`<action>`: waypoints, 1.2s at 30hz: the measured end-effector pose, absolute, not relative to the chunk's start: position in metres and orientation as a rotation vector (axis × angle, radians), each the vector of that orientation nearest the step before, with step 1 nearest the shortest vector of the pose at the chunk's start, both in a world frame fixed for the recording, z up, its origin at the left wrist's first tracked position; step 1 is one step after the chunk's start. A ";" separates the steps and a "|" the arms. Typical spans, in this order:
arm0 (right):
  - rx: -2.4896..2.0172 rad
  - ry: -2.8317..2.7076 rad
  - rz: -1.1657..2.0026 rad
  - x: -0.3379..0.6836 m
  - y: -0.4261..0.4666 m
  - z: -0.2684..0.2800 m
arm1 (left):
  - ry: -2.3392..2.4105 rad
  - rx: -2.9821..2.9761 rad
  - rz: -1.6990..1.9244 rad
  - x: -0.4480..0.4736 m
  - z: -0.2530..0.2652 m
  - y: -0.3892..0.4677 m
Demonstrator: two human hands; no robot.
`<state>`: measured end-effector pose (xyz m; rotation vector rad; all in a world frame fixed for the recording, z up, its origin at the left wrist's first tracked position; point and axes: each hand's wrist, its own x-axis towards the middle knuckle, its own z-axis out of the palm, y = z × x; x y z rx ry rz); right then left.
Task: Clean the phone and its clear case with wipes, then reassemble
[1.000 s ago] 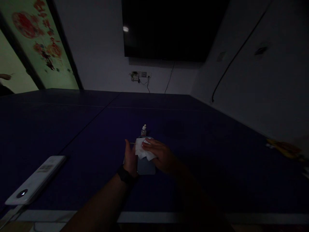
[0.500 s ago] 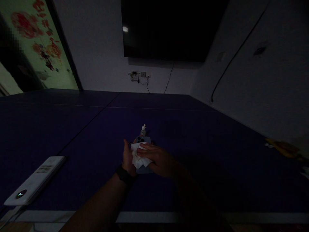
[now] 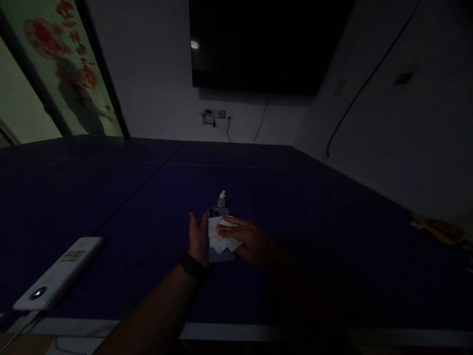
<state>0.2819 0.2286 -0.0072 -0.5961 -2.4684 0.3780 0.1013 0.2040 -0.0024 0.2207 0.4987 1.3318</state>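
My left hand (image 3: 198, 241), with a dark band at the wrist, holds a blue-grey smartphone (image 3: 221, 257) from its left side, back facing up. The thumb sticks out to the left, and the fingers under the phone are hidden. At the phone's top end its camera lenses show. A crumpled white tissue (image 3: 218, 235) lies against the phone's back, pressed there by my right hand (image 3: 251, 241) with its fingers bent over it. Just beyond the phone stands a small clear bottle (image 3: 221, 201) with a white top.
A white power bank (image 3: 61, 272) with a cable lies on the dark blue table (image 3: 140, 222) at the left. Yellow items (image 3: 441, 229) lie at the right edge. A large television (image 3: 266, 44) hangs above wall sockets (image 3: 216, 116). A person (image 3: 79, 98) shows behind the glass door.
My right hand and the tissue have shifted a little to the right across the phone's back. The person at the left is now behind the decorated glass. The view has turned slightly.
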 end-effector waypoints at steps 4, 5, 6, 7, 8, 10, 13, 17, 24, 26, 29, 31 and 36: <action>-0.713 -2.407 0.345 0.288 0.234 -0.006 | 0.519 0.268 1.325 0.102 -0.002 0.201; -0.730 -2.391 0.321 0.288 0.234 -0.006 | 0.525 0.274 1.324 0.102 -0.003 0.201; -0.721 -2.394 0.309 0.287 0.234 -0.005 | 0.529 0.275 1.321 0.102 -0.003 0.201; -0.691 -2.413 0.312 0.287 0.233 -0.005 | 0.527 0.275 1.319 0.102 -0.003 0.201; -0.651 -2.440 0.327 0.287 0.232 -0.005 | 0.523 0.274 1.320 0.102 -0.003 0.201; -0.604 -2.475 0.352 0.287 0.231 -0.005 | 0.518 0.272 1.316 0.102 -0.003 0.201; -0.685 -2.440 0.310 0.288 0.231 -0.003 | 0.533 0.278 1.315 0.102 -0.001 0.200; -0.664 -2.470 0.269 0.288 0.233 -0.005 | 0.532 0.292 1.310 0.101 -0.004 0.202; -0.764 -2.292 0.110 0.292 0.235 -0.003 | 0.481 0.321 1.294 0.098 -0.008 0.202; -0.694 -2.301 0.117 0.289 0.231 -0.003 | 0.508 0.298 1.309 0.099 -0.003 0.201; -0.528 -2.382 0.163 0.278 0.224 -0.006 | 0.535 0.258 1.342 0.099 0.002 0.201; -0.486 -2.400 0.166 0.273 0.221 -0.010 | 0.514 0.250 1.351 0.099 0.002 0.202; -0.627 -2.341 0.106 0.276 0.226 -0.012 | 0.456 0.244 1.361 0.097 -0.003 0.204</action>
